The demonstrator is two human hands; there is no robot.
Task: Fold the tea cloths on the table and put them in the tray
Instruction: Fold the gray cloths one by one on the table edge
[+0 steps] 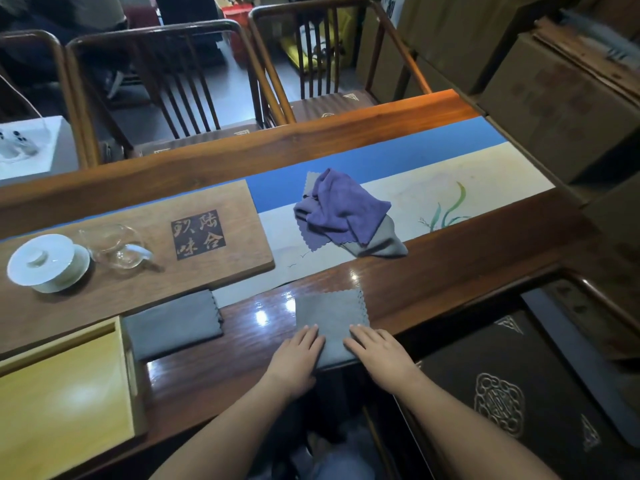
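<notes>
Grey cloth (332,315) at table's (450,268) near edge, pinned under flat, spread left hand (299,355) and right hand (379,351) for creasing.

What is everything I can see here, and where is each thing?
Grey cloth: one, folded, near table edge, under both hands.
Folded cloth: one, dark grey, beside the tray's right wall.
Cloth pile: purple and grey, crumpled, unfolded, on the runner.
Tray: one, yellow wood, near left, no cloth in the part that shows.
Board: one, brown with carved characters, left of the runner.
Lidded cup: one, white, on the board.
Glass pitcher: one, clear, beside the cup.
Runner: one, blue and cream, along the table.
Chairs: at least two, dark wood, beyond the table.
Boxes: several, cardboard, far right.
Left hand: flat on the grey cloth.
Right hand: flat on the grey cloth.
</notes>
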